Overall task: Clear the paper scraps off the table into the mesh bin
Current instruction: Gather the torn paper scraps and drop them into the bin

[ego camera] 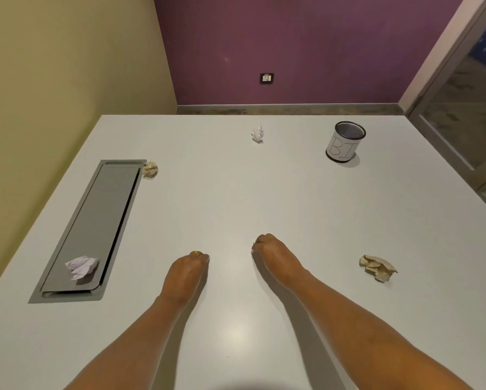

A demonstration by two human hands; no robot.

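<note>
Nearest, I'm seeing the left hand (187, 273) and right hand (272, 253) resting on the white table (236, 192), fingers curled under; I'm catching something white at the right fingertips but cannot tell what. Further out, four paper scraps are lying apart: a white scrap (81, 267) on the grey hatch (95, 220), a tan scrap (377, 268) right, a tan ball (150, 169) touching the hatch corner, a far white ball (258, 134). Farthest right, one mesh bin (345, 142) is standing upright, its label partly turned away.

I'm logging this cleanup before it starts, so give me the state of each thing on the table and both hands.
mesh bin: upright, open top
far white scrap: crumpled, on table
tan scrap by panel: crumpled, on table
white scrap on grey panel: crumpled
tan scrap at right: crumpled, on table
left hand: curled, resting on table
right hand: curled, resting on table
</note>
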